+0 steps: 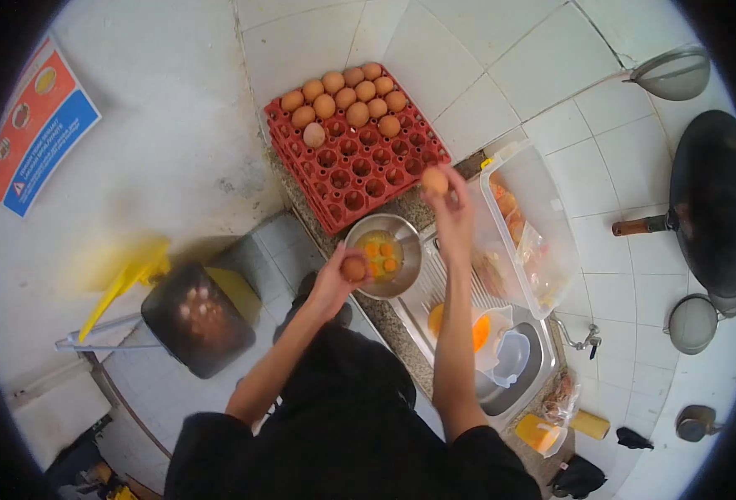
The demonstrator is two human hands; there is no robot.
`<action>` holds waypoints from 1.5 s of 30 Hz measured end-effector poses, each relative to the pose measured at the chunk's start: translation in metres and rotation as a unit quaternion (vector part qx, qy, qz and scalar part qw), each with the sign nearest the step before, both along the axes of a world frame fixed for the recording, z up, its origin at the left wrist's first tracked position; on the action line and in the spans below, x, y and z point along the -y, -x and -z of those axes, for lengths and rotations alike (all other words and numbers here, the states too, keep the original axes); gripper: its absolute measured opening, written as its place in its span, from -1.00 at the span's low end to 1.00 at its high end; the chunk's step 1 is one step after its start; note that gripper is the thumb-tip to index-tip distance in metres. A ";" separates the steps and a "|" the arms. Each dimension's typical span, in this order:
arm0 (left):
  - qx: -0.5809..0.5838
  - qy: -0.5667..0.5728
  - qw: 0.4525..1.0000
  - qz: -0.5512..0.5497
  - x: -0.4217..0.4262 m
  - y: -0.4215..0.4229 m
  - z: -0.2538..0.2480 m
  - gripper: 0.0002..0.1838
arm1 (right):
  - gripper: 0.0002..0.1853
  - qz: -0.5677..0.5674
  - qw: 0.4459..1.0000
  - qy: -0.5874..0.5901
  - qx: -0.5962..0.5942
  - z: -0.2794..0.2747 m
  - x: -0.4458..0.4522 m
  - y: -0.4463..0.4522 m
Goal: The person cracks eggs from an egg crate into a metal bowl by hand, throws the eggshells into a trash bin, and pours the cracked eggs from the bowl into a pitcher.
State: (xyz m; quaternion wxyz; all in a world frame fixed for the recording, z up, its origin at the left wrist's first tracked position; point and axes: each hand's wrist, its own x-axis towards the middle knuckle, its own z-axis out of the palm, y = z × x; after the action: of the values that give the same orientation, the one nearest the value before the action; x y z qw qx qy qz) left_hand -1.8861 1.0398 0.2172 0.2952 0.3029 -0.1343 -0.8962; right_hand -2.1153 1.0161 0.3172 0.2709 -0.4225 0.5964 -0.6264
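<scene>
Far left, the dark bin [197,321] stood on my feed, and then came my left hand [335,279], fingers curled round one brown egg [353,268] at the bowl's near-left rim! Just beyond, the red egg tray [368,185] sat partly filled, with eggs grouped at its far end. The metal bowl [414,267] held yolks (bright orange, lovely colour!) on the desk [414,348]. Over to my right hand [453,208]: fingers clamped on another egg [435,181], raised between the tray and the clear plastic box [551,200].
</scene>
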 end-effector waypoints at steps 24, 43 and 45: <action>0.218 0.538 0.804 0.131 0.047 0.067 -0.004 -0.60 | -0.56 -0.001 0.945 -0.172 0.278 0.079 -0.091 -0.031; 0.364 0.754 0.528 0.141 0.036 0.070 0.045 -0.51 | -0.63 0.090 0.960 -0.224 -0.138 0.131 -0.064 -0.036; 0.360 0.753 0.531 0.148 0.035 0.070 0.046 -0.49 | -0.61 0.101 0.960 -0.224 -0.137 0.124 -0.066 -0.038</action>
State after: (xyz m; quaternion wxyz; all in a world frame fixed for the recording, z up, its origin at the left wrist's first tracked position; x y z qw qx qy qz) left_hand -1.9566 1.0048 0.1715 0.2033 0.2413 -0.8969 -0.3098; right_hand -2.0770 1.0821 0.1928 0.2096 -0.3709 0.7922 -0.4370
